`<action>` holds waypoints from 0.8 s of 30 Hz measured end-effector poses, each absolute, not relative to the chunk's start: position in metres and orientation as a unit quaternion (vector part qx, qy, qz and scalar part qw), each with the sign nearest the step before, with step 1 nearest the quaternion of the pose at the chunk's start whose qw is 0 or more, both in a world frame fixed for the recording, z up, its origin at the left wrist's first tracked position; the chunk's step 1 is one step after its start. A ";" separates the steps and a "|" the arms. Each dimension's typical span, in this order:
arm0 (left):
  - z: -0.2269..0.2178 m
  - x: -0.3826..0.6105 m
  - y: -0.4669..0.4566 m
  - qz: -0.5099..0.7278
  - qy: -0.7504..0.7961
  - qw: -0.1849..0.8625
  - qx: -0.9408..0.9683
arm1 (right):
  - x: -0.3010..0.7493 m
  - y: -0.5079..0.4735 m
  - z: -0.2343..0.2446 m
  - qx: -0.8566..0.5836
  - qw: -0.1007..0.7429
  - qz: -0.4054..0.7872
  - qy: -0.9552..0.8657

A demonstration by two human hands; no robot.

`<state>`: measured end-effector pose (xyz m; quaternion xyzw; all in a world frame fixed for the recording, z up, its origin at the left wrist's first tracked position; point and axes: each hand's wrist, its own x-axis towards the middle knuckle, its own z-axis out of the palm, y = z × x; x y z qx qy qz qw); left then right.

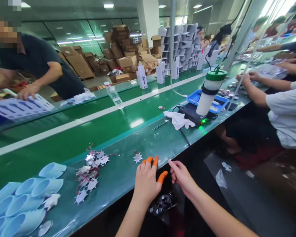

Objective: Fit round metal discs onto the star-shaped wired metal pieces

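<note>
Left hand (146, 182), orange finger cots (149, 160) on, held open and empty; right hand (182, 177) partly curled, also empty. Spiked metal disc (137, 157) with red wire lay on green bench (113, 197) just beyond left fingertips, dark tray of discs (162, 203) below both hands

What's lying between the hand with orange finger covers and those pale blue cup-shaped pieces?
In the head view, spiky metal discs tangled with red wires lie between the left hand and the pale blue cup-shaped pieces.
</note>
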<state>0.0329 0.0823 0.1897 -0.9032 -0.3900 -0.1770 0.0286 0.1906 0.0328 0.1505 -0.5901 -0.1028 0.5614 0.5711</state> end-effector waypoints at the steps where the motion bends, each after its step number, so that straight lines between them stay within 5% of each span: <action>1: 0.187 0.034 0.081 -0.177 -0.390 0.036 -0.903 | 0.192 0.033 0.151 -0.580 0.570 0.574 -0.100; 9: 0.194 0.023 0.080 -0.142 -0.318 -0.021 -0.937 | 0.191 0.038 0.156 -0.466 0.563 0.677 -0.088; 19: 0.215 -0.012 0.127 -0.253 -0.403 -0.089 -0.875 | 0.200 0.029 0.170 -0.544 0.550 0.607 -0.183; 24: 0.213 -0.029 0.157 -0.170 -0.391 -0.091 -0.900 | 0.210 0.030 0.189 -0.501 0.590 0.589 -0.232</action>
